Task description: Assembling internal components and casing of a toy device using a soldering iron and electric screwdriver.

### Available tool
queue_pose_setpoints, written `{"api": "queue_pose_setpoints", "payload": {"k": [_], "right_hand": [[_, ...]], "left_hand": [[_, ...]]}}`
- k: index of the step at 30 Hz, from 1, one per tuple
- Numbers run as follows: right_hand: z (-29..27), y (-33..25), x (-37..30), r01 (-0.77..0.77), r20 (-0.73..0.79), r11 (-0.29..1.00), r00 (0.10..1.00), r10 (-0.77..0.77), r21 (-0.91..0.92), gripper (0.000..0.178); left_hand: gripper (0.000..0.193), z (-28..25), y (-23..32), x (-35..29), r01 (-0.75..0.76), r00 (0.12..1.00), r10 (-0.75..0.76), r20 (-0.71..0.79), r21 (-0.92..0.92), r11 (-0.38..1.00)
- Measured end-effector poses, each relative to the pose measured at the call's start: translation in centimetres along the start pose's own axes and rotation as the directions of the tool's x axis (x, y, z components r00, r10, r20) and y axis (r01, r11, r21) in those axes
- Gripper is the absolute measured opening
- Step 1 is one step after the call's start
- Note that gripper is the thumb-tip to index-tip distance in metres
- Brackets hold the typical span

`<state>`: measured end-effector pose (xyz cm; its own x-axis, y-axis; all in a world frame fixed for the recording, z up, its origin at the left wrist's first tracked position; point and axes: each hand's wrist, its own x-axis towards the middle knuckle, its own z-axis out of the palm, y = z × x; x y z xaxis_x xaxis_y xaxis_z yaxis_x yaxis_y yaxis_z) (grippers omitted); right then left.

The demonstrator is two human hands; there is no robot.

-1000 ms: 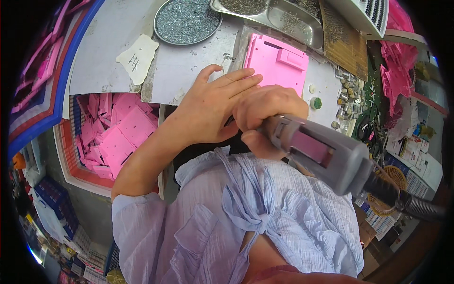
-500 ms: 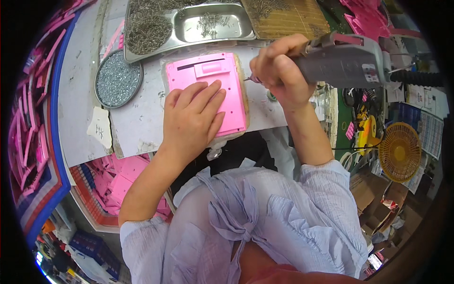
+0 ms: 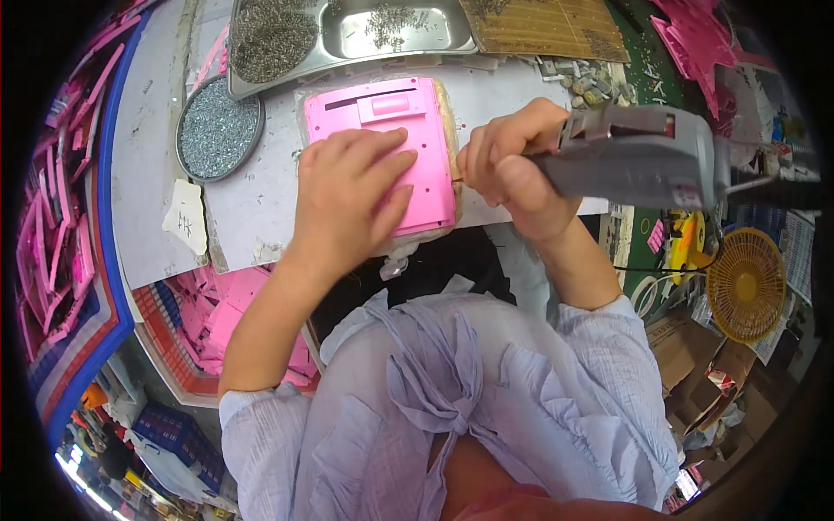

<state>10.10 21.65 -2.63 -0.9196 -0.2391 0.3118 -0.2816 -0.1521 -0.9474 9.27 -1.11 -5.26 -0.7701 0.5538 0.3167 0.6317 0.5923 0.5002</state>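
Observation:
A pink plastic casing (image 3: 423, 178) with a slot along its far edge and several small holes lies on a padded, plastic-wrapped support on the bench. My left hand (image 3: 352, 187) rests on its left half, fingers stretched out and apart. In my right hand (image 3: 521, 169) is a grey electric screwdriver (image 3: 630, 161), held sideways with the fingers wrapped round its front end. Its thin bit points left and reaches the casing's right side; whether it sits in a screw there is too small to tell.
Beyond the casing stand a metal tray (image 3: 473, 39) of small screws and a brown board (image 3: 556, 30) with more screws. A round dish (image 3: 180, 139) of silvery bits is at left. Pink parts fill a crate (image 3: 200, 391) below the bench. A yellow fan (image 3: 745, 286) stands at right.
My right hand and the screwdriver have moved nearer to me, shifting the bit from the upper to the lower part of the casing's right side. My left hand stays on the casing.

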Motion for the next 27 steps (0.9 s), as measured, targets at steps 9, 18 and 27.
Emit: {"api": "queue_pose_setpoints", "payload": {"k": [9, 18, 27], "right_hand": [[0.5, 0.0, -0.4, 0.029, -0.016, 1.0, 0.999, -0.029, 0.001, 0.024], [-2.0, -7.2, 5.0, 0.221, 0.092, 0.942, 0.964, -0.251, 0.254, 0.024], [1.7, -2.9, 9.9, 0.061, 0.043, 0.945, 0.996, -0.079, 0.323, 0.019]], "left_hand": [[0.037, 0.4, -1.9, 4.3, 0.087, 0.991, -0.084, -0.105, 0.022, 0.996], [0.03, -9.8, -4.9, -5.6, 0.111, 0.859, -0.098, -0.503, -0.004, 0.994], [0.065, 4.0, -8.3, -54.2, 0.101, -0.647, -0.754, -0.118, -0.993, 0.069]]}}
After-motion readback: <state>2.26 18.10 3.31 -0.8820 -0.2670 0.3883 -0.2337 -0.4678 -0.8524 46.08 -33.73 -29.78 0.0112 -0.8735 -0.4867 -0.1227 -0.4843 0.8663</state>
